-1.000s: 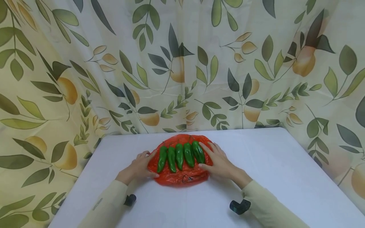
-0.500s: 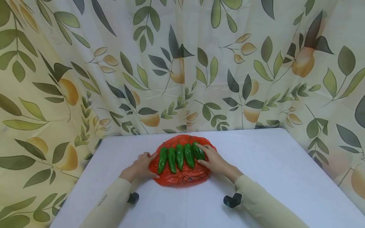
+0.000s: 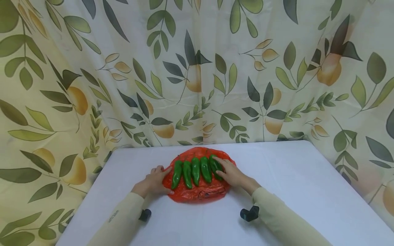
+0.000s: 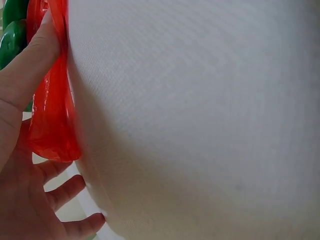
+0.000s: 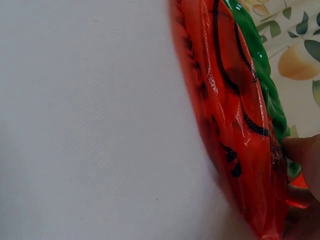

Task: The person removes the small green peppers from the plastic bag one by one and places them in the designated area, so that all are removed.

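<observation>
Several glossy green peppers (image 3: 196,171) lie side by side in a row on a red plastic bag (image 3: 197,196), which is rounded and creased. At the bag's left edge is my left hand (image 3: 155,181), fingers spread. Its thumb lies along the red plastic in the left wrist view, the other fingers beyond the bag's edge. My right hand (image 3: 232,174) is at the rightmost pepper (image 3: 216,167), with a fingertip near its top and the thumb against its side. In the right wrist view the bag (image 5: 235,115) shows dark print, and part of the right hand is cut off.
A white-covered table (image 3: 292,181) lies under everything. Behind and at both sides hangs a curtain (image 3: 255,68) with leaves and fruit. Dark wrist cameras (image 3: 250,214) sit below both wrists, near the tabletop.
My right hand has moved left, closer round the rightmost pepper. The left hand stays at the bag's left edge. The whole view has shifted slightly.
</observation>
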`<action>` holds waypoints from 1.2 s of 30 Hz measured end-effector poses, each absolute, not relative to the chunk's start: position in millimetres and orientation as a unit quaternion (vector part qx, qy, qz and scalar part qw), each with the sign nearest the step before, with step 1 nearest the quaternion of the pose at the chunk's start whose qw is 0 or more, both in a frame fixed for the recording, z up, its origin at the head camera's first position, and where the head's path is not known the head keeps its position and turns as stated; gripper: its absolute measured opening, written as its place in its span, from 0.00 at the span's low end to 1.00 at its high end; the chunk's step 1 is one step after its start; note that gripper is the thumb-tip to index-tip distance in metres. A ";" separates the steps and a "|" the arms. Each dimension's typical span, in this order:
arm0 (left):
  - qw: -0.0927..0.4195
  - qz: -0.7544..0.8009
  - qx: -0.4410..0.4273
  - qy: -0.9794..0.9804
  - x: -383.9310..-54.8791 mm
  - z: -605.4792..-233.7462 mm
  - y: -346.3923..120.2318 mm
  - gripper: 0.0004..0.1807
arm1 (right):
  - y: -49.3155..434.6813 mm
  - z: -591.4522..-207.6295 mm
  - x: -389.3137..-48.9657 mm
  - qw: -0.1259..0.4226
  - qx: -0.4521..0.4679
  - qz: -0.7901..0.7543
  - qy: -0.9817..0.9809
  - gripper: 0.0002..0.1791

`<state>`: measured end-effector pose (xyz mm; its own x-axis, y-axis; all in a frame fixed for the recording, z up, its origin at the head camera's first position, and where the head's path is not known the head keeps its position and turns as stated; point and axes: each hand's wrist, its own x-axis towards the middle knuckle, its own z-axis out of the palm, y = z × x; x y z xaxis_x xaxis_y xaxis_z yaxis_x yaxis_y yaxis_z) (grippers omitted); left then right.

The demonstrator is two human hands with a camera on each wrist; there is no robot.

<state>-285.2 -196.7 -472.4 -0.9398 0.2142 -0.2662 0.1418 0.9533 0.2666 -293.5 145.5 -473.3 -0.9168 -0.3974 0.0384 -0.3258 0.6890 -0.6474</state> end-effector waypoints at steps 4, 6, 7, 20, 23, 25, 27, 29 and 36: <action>0.151 0.118 0.090 0.977 -284.7 -471.0 -196.0 0.57 | 144.6 -470.0 -294.6 0.063 -0.207 -0.327 0.920 0.35; 0.152 0.119 0.088 0.977 -284.5 -470.0 -195.6 0.57 | 144.2 -468.6 -294.8 0.072 -0.209 -0.322 0.920 0.35; 0.153 0.118 0.087 0.977 -284.4 -469.7 -195.8 0.57 | 143.9 -468.1 -294.9 0.076 -0.212 -0.319 0.921 0.35; 0.180 0.152 0.067 0.970 -282.0 -468.9 -196.4 0.57 | 143.2 -471.1 -298.1 0.092 -0.224 -0.314 0.918 0.32; 0.183 0.155 0.066 0.968 -282.4 -469.7 -196.2 0.57 | 144.7 -473.8 -300.8 0.088 -0.225 -0.328 0.913 0.32; 0.184 0.157 0.065 0.968 -282.9 -470.0 -196.0 0.57 | 146.0 -475.7 -302.4 0.090 -0.220 -0.341 0.910 0.32; 0.185 0.159 0.065 0.968 -283.3 -469.9 -195.8 0.57 | 147.3 -477.0 -303.3 0.093 -0.213 -0.355 0.906 0.32; 0.184 0.162 0.063 0.967 -283.6 -469.7 -195.7 0.57 | 148.2 -477.5 -303.3 0.097 -0.205 -0.366 0.903 0.32; 0.182 0.172 0.061 0.966 -281.5 -469.8 -195.3 0.57 | 151.9 -475.0 -298.3 0.086 -0.195 -0.385 0.898 0.33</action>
